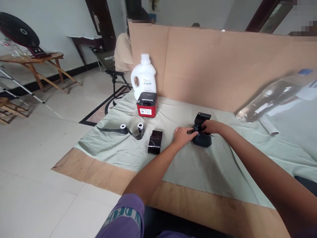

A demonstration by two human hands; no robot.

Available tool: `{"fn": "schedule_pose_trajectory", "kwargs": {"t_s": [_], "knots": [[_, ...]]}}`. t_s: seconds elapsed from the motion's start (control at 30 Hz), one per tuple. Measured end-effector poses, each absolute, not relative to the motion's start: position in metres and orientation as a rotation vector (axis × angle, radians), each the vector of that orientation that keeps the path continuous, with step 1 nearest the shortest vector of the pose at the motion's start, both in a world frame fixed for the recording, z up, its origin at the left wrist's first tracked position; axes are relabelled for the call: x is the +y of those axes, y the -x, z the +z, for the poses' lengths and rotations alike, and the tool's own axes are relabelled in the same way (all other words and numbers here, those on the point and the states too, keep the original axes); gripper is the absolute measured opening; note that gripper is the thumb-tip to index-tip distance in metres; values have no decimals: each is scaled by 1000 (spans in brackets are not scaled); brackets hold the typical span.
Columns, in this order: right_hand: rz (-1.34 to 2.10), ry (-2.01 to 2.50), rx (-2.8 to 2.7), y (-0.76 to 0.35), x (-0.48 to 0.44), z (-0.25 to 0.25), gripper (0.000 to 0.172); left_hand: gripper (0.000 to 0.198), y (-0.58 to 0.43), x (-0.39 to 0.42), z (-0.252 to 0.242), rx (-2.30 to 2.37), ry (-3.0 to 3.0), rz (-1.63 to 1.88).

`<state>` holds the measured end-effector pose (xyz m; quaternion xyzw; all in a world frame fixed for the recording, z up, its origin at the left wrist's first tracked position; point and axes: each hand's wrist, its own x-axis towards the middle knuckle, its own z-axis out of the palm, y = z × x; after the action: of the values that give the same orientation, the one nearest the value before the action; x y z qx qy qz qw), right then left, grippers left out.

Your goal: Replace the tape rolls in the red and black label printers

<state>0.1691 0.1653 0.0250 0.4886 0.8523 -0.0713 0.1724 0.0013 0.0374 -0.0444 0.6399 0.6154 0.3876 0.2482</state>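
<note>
A small black printer point(202, 138) with its lid raised sits on the pale green cloth point(198, 165). My left hand point(182, 135) rests against its left side, fingers curled toward the opening. My right hand point(212, 126) grips the printer's top from the right. What the fingers pinch inside the opening is hidden. A black ribbon roll point(155, 141) lies just left of my left hand. Two spools with white cores point(132, 129) joined by black ribbon lie farther left.
A red and black printer point(147, 104) and a white jug point(144, 77) stand at the back. A cardboard wall point(223, 66) rises behind the cloth. A clear plastic bottle point(274, 96) lies at the right. A person sits on a chair beyond the cardboard.
</note>
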Motion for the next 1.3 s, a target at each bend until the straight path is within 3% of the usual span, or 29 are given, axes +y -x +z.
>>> {"fn": "schedule_pose_trajectory", "kwargs": {"t_s": [0.3, 0.67, 0.97, 1.07, 1.13, 1.23, 1.3], "knots": [[-188, -1411, 2583, -184, 166, 33, 5, 40, -2, 40, -45, 1705, -1744, 1009], [-45, -1534, 2532, -176, 152, 15, 27, 35, -3, 39, -42, 1720, -1734, 1003], [-34, -1610, 2642, -179, 143, 43, 17, 35, -3, 39, -44, 1714, -1809, 1019], [-191, -1729, 2742, -176, 137, 75, 13, 35, -4, 40, -45, 1733, -1826, 991], [-508, -1731, 2819, -164, 126, 100, 12, 33, -5, 41, -46, 1772, -1801, 954], [-986, -1628, 2916, -128, 96, 134, 21, 32, -5, 42, -47, 1804, -1777, 956], [-1043, -1593, 2969, -94, 70, 151, 25, 34, -5, 41, -47, 1773, -1797, 981]]}}
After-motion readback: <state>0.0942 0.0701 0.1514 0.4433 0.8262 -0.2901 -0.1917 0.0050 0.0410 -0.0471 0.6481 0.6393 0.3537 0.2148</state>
